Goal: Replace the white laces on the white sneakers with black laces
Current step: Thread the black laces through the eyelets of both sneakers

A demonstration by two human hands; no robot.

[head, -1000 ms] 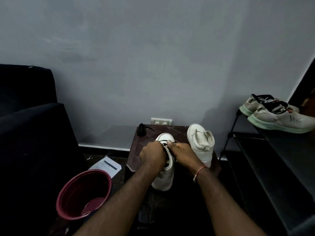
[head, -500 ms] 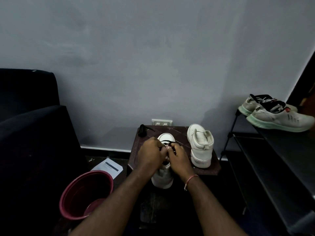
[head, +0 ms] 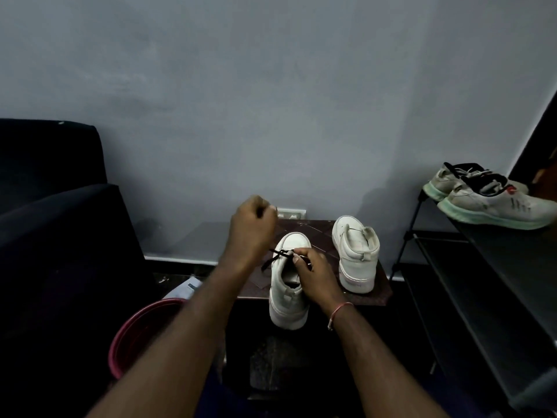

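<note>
Item under work: a white low-top leather sneaker (head: pixel 286 292) stands on a small dark brown table with a patterned top (head: pixel 378 292). Its toe points to the table's far edge and its heel overhangs the near edge. The upper is plain white, and the tongue opening shows dark.

A thin black lace (head: pixel 272 258) crosses the front eyelets, with one loose run trailing off the sneaker's left side.

The right hand (head: pixel 315 274) rests on the sneaker's opening. Its thumb and forefinger pinch the black lace at the crossing, and the other fingers are curled.

The left hand (head: pixel 251 229) is raised above the table's far left part. Its fingers are closed in a fist around a thin strand of the black lace, whose end projects from the knuckles.

A second white sneaker (head: pixel 357 251) stands toward the table's right edge with its heel to the near side. It is apart from the first, with a strip of bare top between them. Bare top also shows beyond the first sneaker's toe, up to the far edge.

Surroundings:
- A red plastic bucket (head: pixel 129 333) sits on the floor below the near left corner.
- A dark sofa (head: pixel 60 236) stands to the left.
- A black shoe rack (head: pixel 482 267) stands to the right, clear of the table, carrying grey sneakers with green soles (head: pixel 494 203).
</note>
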